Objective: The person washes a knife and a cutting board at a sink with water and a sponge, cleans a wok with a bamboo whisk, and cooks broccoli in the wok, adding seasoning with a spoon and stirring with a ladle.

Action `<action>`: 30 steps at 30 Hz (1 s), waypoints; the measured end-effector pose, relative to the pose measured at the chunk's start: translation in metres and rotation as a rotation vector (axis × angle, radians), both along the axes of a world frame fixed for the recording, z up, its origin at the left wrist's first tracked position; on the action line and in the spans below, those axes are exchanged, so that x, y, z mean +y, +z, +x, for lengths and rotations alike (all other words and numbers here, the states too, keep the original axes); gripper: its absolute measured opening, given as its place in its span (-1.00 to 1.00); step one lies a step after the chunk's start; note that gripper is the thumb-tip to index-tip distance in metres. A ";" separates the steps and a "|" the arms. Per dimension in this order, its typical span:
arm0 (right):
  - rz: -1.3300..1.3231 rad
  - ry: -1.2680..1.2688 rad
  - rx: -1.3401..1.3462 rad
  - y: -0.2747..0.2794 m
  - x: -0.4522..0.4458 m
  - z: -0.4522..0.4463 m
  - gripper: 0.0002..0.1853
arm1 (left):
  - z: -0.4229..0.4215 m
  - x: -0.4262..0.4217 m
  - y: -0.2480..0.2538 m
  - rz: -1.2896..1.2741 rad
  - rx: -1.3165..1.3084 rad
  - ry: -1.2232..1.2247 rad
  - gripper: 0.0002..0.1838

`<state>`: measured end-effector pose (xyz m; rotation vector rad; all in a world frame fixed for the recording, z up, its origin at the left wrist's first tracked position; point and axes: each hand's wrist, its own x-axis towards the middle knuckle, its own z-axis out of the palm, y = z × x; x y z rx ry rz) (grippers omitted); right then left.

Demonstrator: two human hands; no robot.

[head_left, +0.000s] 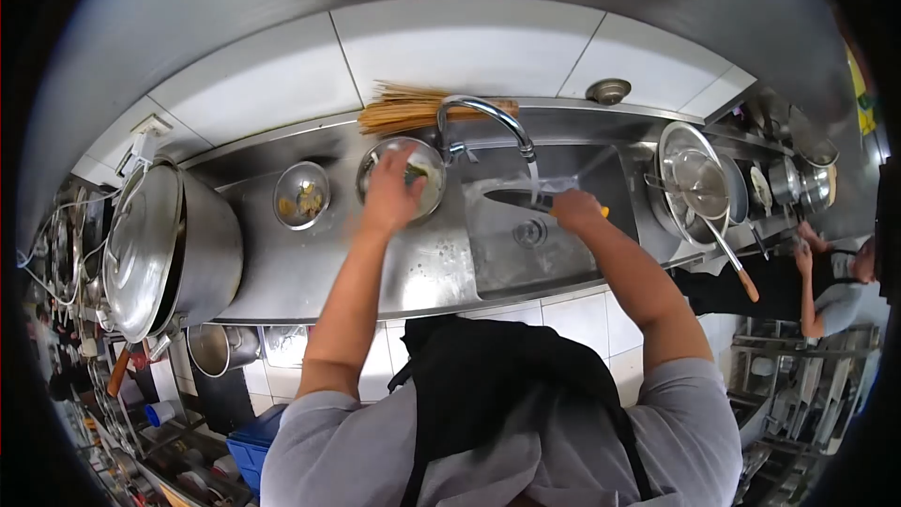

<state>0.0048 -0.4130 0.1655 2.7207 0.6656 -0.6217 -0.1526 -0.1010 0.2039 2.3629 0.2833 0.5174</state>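
Note:
My right hand is closed round the yellow handle of a knife, whose dark blade lies under the stream from the curved faucet, above the steel sink. My left hand, slightly blurred, is over a metal bowl to the left of the sink, its fingers apart. Something green shows in that bowl beside the fingers. Farther left on the steel counter stands a smaller bowl with yellowish pieces in it.
A bundle of thin wooden sticks lies behind the bowl. At left stands a large lidded pot. Strainers with a wooden-handled one rest right of the sink. Another person stands at far right.

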 end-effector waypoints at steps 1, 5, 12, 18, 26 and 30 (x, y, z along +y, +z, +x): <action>0.005 0.022 0.052 0.020 0.008 -0.001 -0.67 | 0.002 -0.017 -0.013 -0.043 -0.076 -0.102 -0.45; 0.018 0.139 0.071 0.010 0.003 0.018 -0.65 | 0.022 -0.116 -0.062 -0.139 0.079 -0.372 -0.47; 0.138 0.038 0.253 0.042 -0.004 0.025 -0.63 | 0.086 -0.206 -0.122 0.079 0.147 -0.269 -0.52; 0.323 0.029 0.388 0.086 -0.055 0.026 -0.62 | 0.140 -0.187 -0.110 0.313 0.366 -0.528 -0.63; 0.535 -0.260 0.596 0.076 -0.159 -0.002 -0.63 | 0.159 -0.127 -0.121 0.394 0.425 -0.445 -0.63; 0.695 -0.451 0.858 -0.011 -0.144 -0.002 -0.70 | 0.186 -0.176 -0.134 -0.523 0.302 -0.543 -0.69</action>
